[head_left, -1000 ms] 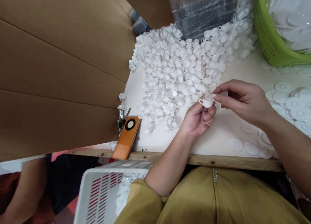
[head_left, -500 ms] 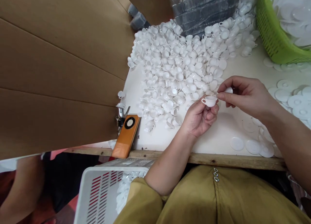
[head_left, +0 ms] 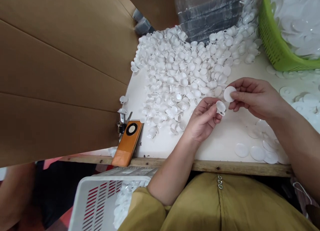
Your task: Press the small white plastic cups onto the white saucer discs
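My left hand pinches a tiny white toy cup between thumb and fingers, its mouth tipped toward me and its handle low on the right. Just up and to the right, my right hand grips a small white disc-shaped saucer by its edge, its round face turned toward me. Cup and saucer are close but look apart. Beyond both hands spreads a large heap of the same white cups. Several loose white saucers lie on the table below my right wrist.
A green basket of saucers stands at the back right, with more saucers below it. Cardboard walls off the left. An orange phone and keys lie at the table edge. Below sits a white crate.
My left hand has turned the cup from upright so its mouth faces me. In my right hand the saucer now shows its full round face. The view has shifted slightly.
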Available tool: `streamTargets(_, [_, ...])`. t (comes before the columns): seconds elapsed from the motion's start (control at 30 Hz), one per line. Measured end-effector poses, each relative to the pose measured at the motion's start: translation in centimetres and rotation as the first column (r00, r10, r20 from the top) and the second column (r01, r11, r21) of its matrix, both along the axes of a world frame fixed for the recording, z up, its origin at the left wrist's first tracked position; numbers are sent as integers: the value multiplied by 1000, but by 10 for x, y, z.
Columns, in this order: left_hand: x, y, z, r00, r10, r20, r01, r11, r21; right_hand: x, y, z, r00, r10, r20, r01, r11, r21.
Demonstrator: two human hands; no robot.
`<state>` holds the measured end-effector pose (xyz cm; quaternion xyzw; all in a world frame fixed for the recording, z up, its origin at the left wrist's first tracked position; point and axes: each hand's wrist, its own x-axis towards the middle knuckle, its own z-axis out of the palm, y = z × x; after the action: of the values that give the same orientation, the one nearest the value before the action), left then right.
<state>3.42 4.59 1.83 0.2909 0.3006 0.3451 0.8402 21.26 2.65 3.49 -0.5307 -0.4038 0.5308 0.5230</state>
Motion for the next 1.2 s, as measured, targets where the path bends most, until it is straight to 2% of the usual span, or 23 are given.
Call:
streamTargets(0.13, [0,-2,2,985,41,-167,2,968,250,5,0,2,993,29,-117,-34,998,-44])
streamTargets(0.27, [0,-6,6,926,92,-366,119,849,514,9,0,0,980,20,-199,-30,998,-47])
streamTargets(0.33, [0,-10,5,865,126,-485,240,745,622,11,0,-1,976,17,-217,-27,999,-43])
streamTargets(0.4, [1,-13,0,771,161,-616,420,600,681,12,0,0,976,21,-217,-30,999,-40])
streamTargets(0.5, [3,-16,-11,609,211,-765,663,394,636,12,-1,2,976,26,-215,-32,999,-27])
streamTargets(0.53, [4,-16,-14,570,215,-793,714,349,607,12,-1,3,976,27,-215,-32,999,-20])
streamTargets(0.6, [4,-15,-19,529,199,-825,771,295,565,12,-2,5,980,34,-196,-35,999,-6])
streamTargets(0.67, [4,-13,-21,521,160,-839,792,275,545,12,-3,6,989,42,-144,-42,999,6])
streamTargets(0.77, [3,-10,-20,521,119,-846,798,283,531,12,-3,4,1000,30,-8,-29,999,15])
streamTargets(0.87, [1,-8,-18,535,91,-840,793,290,536,15,-1,-3,967,-32,252,29,999,18])
streamTargets(0.9, [1,-8,-17,541,84,-837,790,289,540,16,0,-5,927,-54,372,48,999,26])
streamTargets(0.97, [1,-7,-17,548,76,-833,788,287,545,18,2,-9,795,-81,602,61,997,53])
streamTargets(1.03, [1,-7,-16,541,75,-838,794,284,538,20,3,-12,665,-75,743,31,997,74])
streamTargets(1.07, [1,-7,-16,534,75,-842,799,280,532,21,4,-12,625,-63,778,8,997,73])
streamTargets(1.2, [0,-7,-15,520,72,-851,816,252,520,20,4,-12,570,50,820,-87,996,0])
